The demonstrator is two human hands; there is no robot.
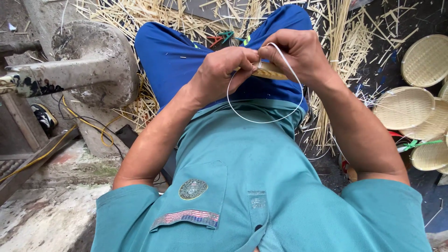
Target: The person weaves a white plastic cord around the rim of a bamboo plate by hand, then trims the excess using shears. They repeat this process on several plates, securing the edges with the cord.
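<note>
While both hands are working above the blue lap, the left hand [224, 70] and right hand [298, 53] are pinching a bamboo piece [269, 71] between closed fingers, steadying it as the white strip [261, 120] is looping below it.

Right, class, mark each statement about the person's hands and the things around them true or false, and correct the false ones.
1. Both hands, left hand and right hand, meet on a small bamboo piece. True.
2. A thin white strip loops down from the hands. True.
3. The round woven trays lie on the person's left. False: they lie on the right.
4. The floor is strewn with metal nails. False: bamboo slivers cover it.
5. The person's trousers are blue. True.
</note>
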